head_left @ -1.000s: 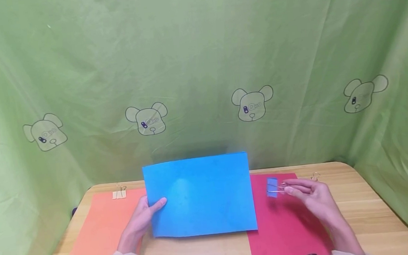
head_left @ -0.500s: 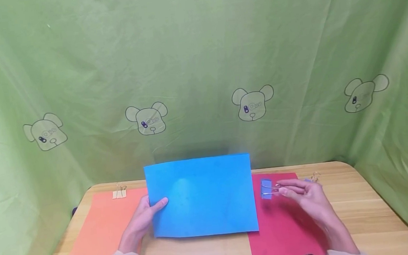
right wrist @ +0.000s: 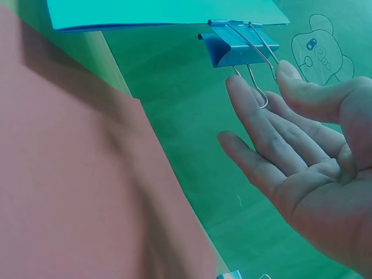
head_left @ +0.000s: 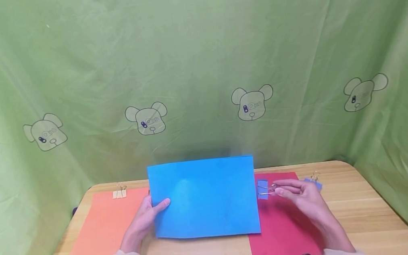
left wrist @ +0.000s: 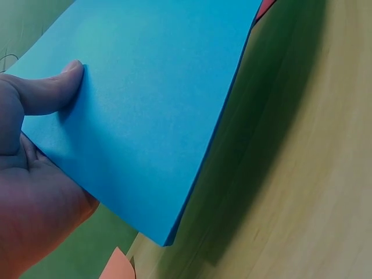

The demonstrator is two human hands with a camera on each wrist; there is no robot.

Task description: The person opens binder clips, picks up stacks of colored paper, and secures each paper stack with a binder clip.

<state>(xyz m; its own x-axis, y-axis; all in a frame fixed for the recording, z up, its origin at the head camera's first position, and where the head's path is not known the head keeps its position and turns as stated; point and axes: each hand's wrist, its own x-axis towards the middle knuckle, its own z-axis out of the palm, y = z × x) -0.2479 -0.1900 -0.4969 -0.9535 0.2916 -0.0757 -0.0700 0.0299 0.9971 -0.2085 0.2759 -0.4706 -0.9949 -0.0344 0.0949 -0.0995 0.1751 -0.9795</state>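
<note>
My left hand (head_left: 142, 218) grips the left edge of a blue paper (head_left: 203, 200), thumb on its front and fingers behind. The paper is held up over the table, and its lower edge shows more than one layer in the right wrist view. My right hand (head_left: 306, 199) pinches a blue binder clip (head_left: 263, 190) by its wire handles, thumb on one side and fingers on the other. In the right wrist view the clip (right wrist: 244, 49) has its mouth toward the paper's right edge (right wrist: 174, 11). Whether it touches the paper, I cannot tell.
An orange sheet (head_left: 93, 234) lies left on the wooden table (head_left: 371, 210), with a pale binder clip (head_left: 119, 194) at its top. A red sheet (head_left: 282, 234) lies at right. Beyond my right hand is another blue clip (head_left: 313, 183). Green curtain (head_left: 198, 63) hangs behind.
My right hand has moved left, bringing the binder clip up to the paper's right edge. The paper and my left hand have shifted slightly right and down.
</note>
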